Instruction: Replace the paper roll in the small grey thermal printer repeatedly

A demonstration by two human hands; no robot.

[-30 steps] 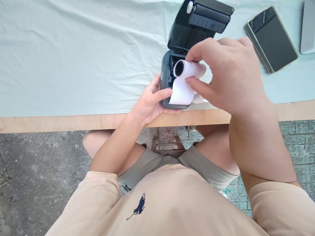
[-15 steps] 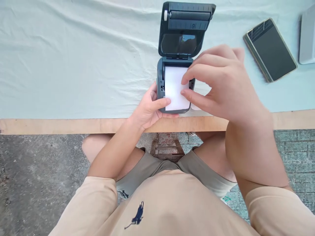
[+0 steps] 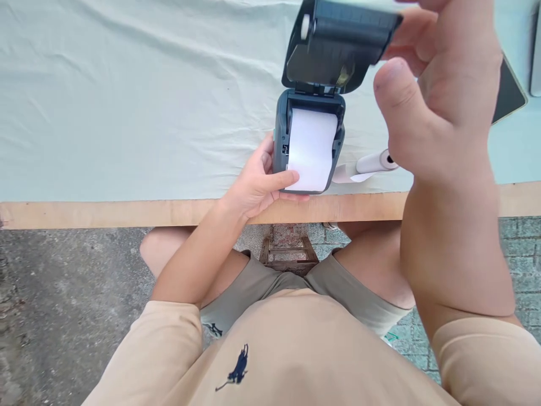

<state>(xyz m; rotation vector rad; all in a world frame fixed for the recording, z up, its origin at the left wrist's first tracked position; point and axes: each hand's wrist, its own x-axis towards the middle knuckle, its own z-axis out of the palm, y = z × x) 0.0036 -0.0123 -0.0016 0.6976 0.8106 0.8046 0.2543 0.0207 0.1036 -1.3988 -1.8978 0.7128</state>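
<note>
A dark portable thermal printer [image 3: 279,127] sits at the table's front edge with its lid [image 3: 344,48] raised on the hinge. White paper [image 3: 313,149] lies in its open bay and reaches down over the front. My left hand [image 3: 262,183] is closed around the printer's lower left side, thumb pressing the paper's lower left corner. By the lid's right edge is my right hand [image 3: 439,84], its fingers partly behind the lid's corner and its thumb stretched apart. Whether those fingers press on the lid is hard to see.
Right of the printer lies a small white paper roll [image 3: 374,162] with a loose strip. A phone [image 3: 509,93], partly hidden by my right hand, rests farther right. Pale cloth [image 3: 127,113] covers the table up to its wooden edge [image 3: 105,214]. A grey object [image 3: 536,56] shows at the far right.
My right hand has gone from the paper up to the lid's right edge, its thumb and fingers spreading. The lid tilts more forward. The paper roll has come into view.
</note>
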